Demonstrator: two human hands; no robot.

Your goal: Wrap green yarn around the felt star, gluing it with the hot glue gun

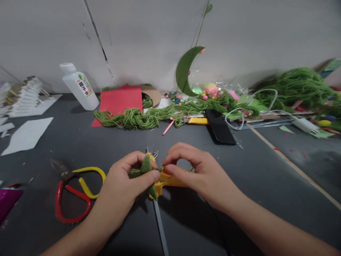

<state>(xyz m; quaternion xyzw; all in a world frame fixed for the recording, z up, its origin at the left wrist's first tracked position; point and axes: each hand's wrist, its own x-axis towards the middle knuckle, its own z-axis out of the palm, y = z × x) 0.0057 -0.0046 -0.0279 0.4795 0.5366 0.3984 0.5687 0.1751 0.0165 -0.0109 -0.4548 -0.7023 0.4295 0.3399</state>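
Dark desk (125, 139); my left hand (120, 179) pinches green star (146, 164), best kept firm; right hand (204, 172) at its tip (can't tell grip).

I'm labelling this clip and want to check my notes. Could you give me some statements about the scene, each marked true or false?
1. The left hand holds a green wrapped piece. True.
2. Both handles of the scissors are blue. False: one is red, the other yellow.
3. The white bottle is left of the red paper. True.
4. The green crescent lies between the hands. False: it is beyond them, by the wall.
5. The black phone is right of the yellow cutter. True.
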